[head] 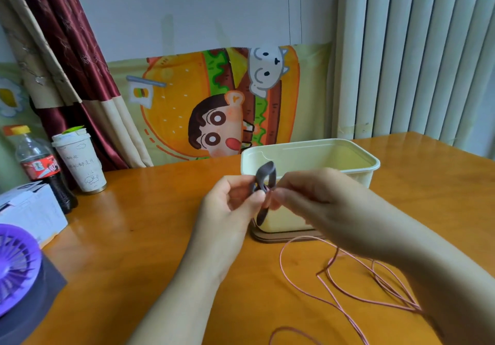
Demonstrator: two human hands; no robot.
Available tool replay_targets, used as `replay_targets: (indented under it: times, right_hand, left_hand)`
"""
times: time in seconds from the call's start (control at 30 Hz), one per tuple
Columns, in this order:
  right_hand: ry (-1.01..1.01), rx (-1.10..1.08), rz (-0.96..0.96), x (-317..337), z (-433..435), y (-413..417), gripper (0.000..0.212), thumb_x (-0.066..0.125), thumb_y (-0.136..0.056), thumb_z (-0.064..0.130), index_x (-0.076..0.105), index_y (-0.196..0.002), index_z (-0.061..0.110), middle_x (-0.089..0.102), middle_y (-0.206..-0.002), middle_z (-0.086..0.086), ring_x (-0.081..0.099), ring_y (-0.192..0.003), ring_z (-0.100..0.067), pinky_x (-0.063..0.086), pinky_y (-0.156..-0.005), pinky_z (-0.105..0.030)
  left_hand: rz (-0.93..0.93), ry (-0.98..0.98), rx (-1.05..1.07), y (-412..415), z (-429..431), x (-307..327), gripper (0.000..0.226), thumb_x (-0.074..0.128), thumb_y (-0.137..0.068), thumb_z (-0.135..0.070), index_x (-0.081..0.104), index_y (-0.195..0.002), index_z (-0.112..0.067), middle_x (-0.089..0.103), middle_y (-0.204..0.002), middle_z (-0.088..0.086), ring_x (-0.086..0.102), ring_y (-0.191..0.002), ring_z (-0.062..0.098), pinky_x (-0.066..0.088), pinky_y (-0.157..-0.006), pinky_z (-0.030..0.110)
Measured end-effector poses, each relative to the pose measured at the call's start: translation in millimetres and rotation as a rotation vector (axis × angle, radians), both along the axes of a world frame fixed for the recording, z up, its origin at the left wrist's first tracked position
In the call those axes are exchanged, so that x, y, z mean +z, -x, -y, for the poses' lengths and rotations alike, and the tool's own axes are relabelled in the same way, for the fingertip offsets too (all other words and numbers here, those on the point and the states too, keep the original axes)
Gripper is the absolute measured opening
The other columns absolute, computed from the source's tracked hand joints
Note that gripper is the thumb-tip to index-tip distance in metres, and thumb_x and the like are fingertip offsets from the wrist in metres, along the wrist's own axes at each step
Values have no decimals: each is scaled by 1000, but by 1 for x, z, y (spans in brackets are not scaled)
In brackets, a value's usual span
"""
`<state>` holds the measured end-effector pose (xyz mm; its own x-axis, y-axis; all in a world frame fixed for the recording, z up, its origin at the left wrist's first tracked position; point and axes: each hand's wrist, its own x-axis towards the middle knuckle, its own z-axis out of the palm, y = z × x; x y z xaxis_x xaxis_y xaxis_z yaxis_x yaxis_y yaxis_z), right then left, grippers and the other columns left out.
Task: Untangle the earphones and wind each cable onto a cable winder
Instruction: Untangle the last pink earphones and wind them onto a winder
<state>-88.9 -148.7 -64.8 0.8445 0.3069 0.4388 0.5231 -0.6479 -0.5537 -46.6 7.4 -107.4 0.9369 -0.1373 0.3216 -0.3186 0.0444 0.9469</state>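
A glossy orange-brown wooden table fills the lower view; behind it on the right hang pale vertical blinds, on the left a dark red and beige curtain, and between them a cartoon burger cloth against the wall; a cream plastic tub stands on a brown base near the middle of the table, open at the top; at the left edge sit a purple fan, a white cardboard box behind it, a white paper cup with handwriting, and a cola bottle with a yellow cap just beside the cup; both hands meet in front of the tub, raised above the table; the left hand pinches the grey cable winder between thumb and curled fingers; the right hand brings its curled fingertips onto the same winder from the other side, though they are blurred and whether they also nip the cable cannot be told; the pink earphone cable lies in loose loops on the table under the right forearm, with a short pink stretch showing at the winder; the winder's looped strap stands up above the fingers, its tail hanging below.
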Motion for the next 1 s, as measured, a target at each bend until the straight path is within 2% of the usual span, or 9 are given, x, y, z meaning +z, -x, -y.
replay_targets:
  times: [0.1, 0.2, 0.33, 0.4, 0.53, 0.67, 0.8, 0.93, 1.0]
  right_hand:
    - [-56, -152, 104, 2, 11, -5, 26, 55, -88, 38, 66, -73, 20, 51, -51, 11, 43, -51, -4, 33, -49, -16]
    - [-173, -221, 148, 6, 21, -7, 26, 59, -80, 47, 66, -73, 23, 56, -58, 2, 46, -54, -10, 37, -48, -22]
    - [-293, -195, 104, 3, 23, -11, 33, 52, -75, 52, 66, -76, 23, 62, -69, -6, 55, -68, -19, 46, -62, -34]
    - [-348, -189, 98, 1, 23, -14, 36, 56, -74, 52, 67, -75, 18, 62, -67, -8, 55, -63, -19, 46, -59, -31]
    - [-488, -169, 85, 1, 22, -15, 33, 60, -72, 49, 64, -71, 16, 57, -55, 11, 52, -53, 0, 42, -51, -11]
    - [-512, -191, 138, 1, 19, -14, 30, 60, -71, 50, 64, -70, 20, 60, -59, 14, 54, -57, 1, 42, -53, -12]
    - [-550, -214, 157, -1, 15, -14, 34, 61, -71, 50, 63, -70, 16, 58, -60, 5, 52, -58, -7, 44, -56, -27]
    - [-653, -131, 82, 0, 10, -12, 29, 59, -74, 43, 64, -73, 14, 59, -58, 12, 54, -56, 2, 44, -53, -13]
    - [-676, -108, 30, 0, 8, -11, 28, 58, -76, 42, 63, -73, 14, 60, -57, 12, 55, -55, 4, 45, -54, -12]
  left_hand:
    - [36, -55, -114, 7, 5, 2, 15, 57, -94, -4, 61, -107, -10, 76, -89, 1, 72, -88, 11, 52, -80, 21]
    - [47, -68, -196, 11, 6, 4, 17, 52, -95, -5, 60, -110, -9, 76, -94, 6, 71, -95, 18, 53, -89, 28]
    - [34, -36, -252, 12, 6, 6, 30, 58, -84, -21, 61, -112, -10, 75, -100, 9, 70, -100, 24, 50, -92, 39]
    - [20, -36, -293, 13, 6, 9, 35, 59, -80, -24, 60, -112, -9, 75, -100, 10, 70, -99, 25, 50, -87, 38]
    - [-1, -65, -330, 14, 4, 13, 33, 58, -80, -21, 60, -111, -10, 75, -98, 9, 72, -94, 23, 51, -85, 39]
    - [-3, -110, -296, 12, 1, 12, 31, 65, -81, -25, 64, -111, -16, 75, -103, 7, 70, -100, 25, 51, -82, 40]
    - [-29, -78, -308, 12, 0, 12, 34, 66, -80, -26, 65, -112, -16, 73, -106, 8, 68, -104, 30, 52, -78, 37]
    - [-86, 23, -432, 16, 2, 17, 35, 59, -79, -20, 63, -113, -10, 74, -103, 12, 71, -99, 27, 57, -76, 31]
    - [-107, 51, -483, 18, 3, 19, 35, 58, -79, -17, 62, -113, -8, 75, -100, 13, 72, -94, 25, 58, -74, 28]
